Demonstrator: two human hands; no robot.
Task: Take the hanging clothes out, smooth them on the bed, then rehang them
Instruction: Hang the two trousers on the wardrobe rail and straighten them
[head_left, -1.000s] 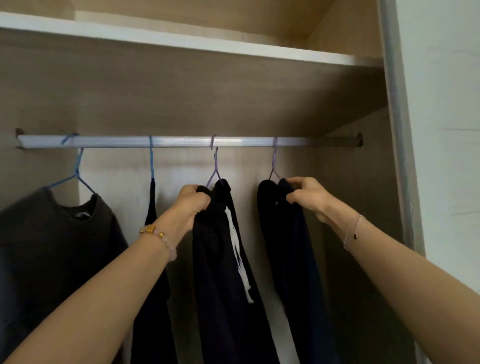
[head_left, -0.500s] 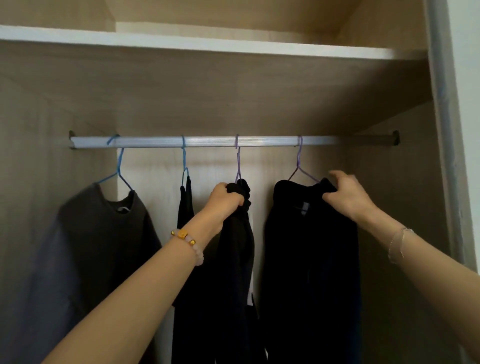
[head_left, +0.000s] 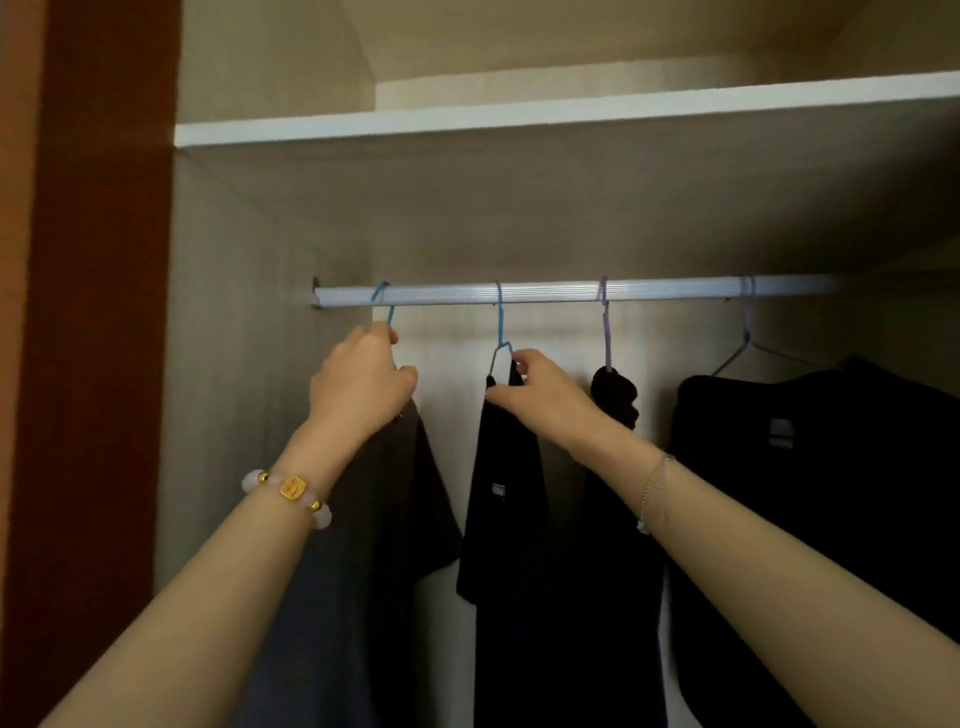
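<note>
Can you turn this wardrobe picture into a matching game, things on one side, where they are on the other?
1 left hand
2 right hand
3 third hanger
4 beaded bracelet

A hangs untouched on the rail
B worn below the left hand
C grips the leftmost blue hanger
D pinches the black garment on the second blue hanger

Pairs: 1-C, 2-D, 3-A, 4-B
</note>
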